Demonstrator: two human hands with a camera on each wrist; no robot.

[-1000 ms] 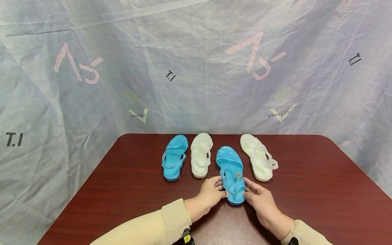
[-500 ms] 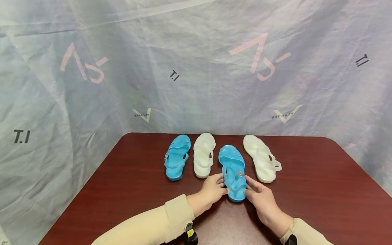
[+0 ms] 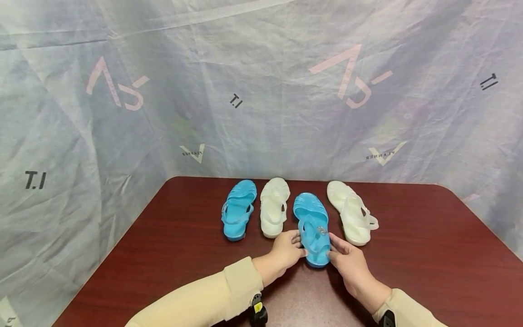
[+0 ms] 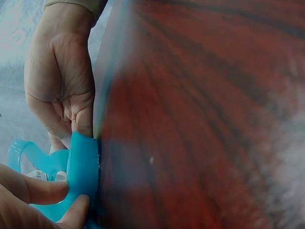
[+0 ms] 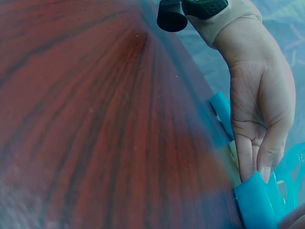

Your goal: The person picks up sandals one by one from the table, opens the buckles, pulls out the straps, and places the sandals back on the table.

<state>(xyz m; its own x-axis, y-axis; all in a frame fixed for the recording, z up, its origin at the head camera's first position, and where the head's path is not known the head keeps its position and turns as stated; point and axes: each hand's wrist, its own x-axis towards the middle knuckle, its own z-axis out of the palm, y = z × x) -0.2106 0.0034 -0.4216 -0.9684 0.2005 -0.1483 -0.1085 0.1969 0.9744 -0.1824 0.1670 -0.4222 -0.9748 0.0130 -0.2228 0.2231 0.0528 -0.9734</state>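
Note:
Between my two hands is a blue jelly sandal [image 3: 311, 209], toe facing away, its back strap folded over the insole. My left hand [image 3: 283, 250] grips its left side near the heel, thumb on the side. The right hand [image 3: 352, 264] holds the opposite side of the heel with thumb and fingers. In the left wrist view, the sandal's heel [image 4: 83, 162] appears between both hands. The right wrist view shows the heel [image 5: 257, 202] low in the frame; I cannot tell whether its sole touches the table.
A second blue sandal [image 3: 237, 212] and a white sandal [image 3: 273, 211] lie side by side to the left. Another white sandal [image 3: 352, 215] lies tilted to the right. The dark red table [image 3: 416, 254] ends at a hanging grey cloth [image 3: 261, 136].
The held blue sandal has slid slightly away from me, closer to the row of other sandals, with both hands still on it. The whole view has shifted a little.

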